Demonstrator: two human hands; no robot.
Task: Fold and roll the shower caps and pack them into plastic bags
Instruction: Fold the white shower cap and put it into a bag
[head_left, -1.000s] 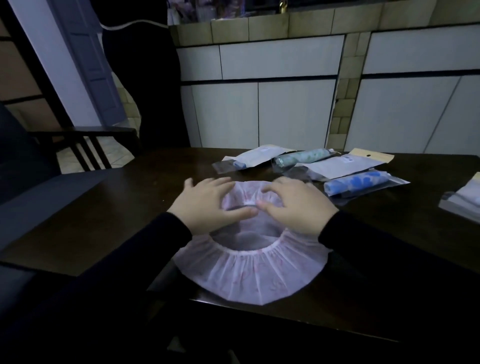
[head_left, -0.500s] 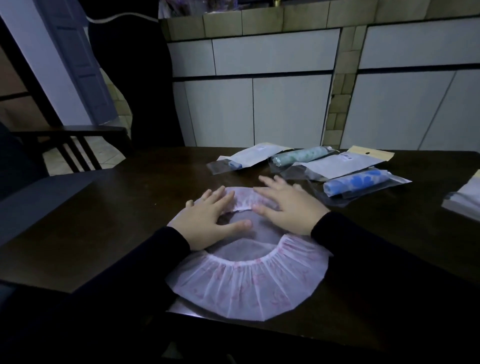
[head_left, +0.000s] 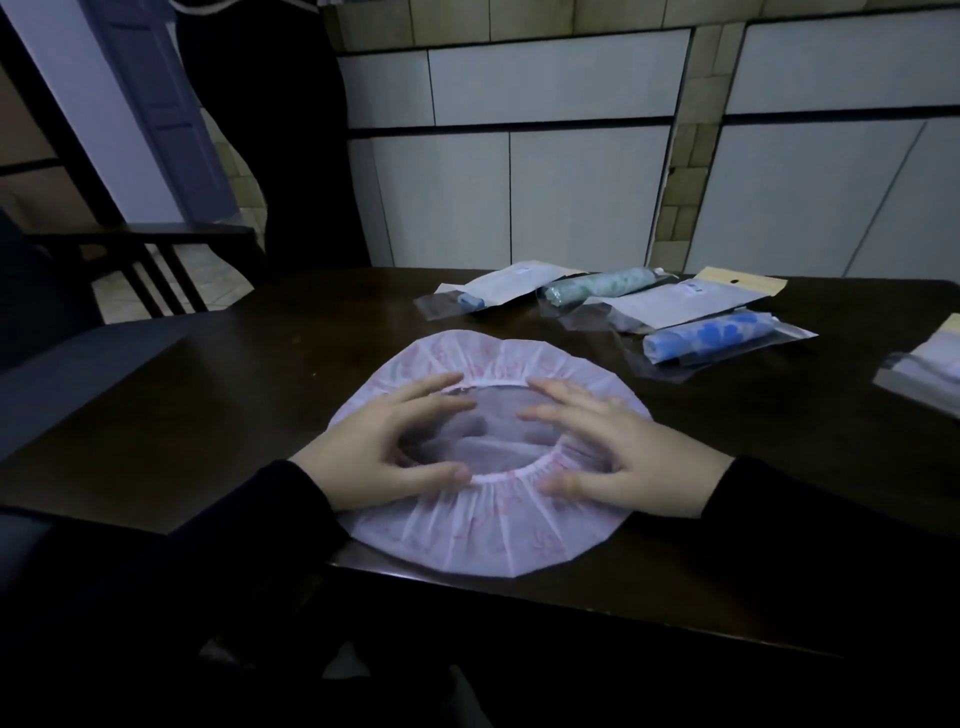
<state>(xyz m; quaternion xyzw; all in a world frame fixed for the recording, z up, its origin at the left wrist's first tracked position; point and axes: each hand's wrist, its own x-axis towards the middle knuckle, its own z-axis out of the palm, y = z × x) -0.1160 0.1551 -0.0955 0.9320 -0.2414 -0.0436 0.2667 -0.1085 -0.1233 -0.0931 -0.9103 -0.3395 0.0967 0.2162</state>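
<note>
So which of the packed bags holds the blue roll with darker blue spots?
The bag nearest the right hand, at the front right of the group. The others hold a pale green roll or mostly white packing.

Two bare hands, black long sleeves

From my remote seat I see a left hand (head_left: 387, 452) and a right hand (head_left: 618, 457), both bare: I make out no gloves, rings, watch or bands on them. Each arm wears a long sleeve of plain black cloth, the left sleeve (head_left: 218, 540) and the right sleeve (head_left: 810, 514), and each sleeve ends in a snug cuff at the wrist. The cloth looks soft and matte, with no print, stripe, button or logo that I can tell in this dim light. Nearer to me both sleeves fade into the dark bulk of the same black garment along the near edge.
</note>
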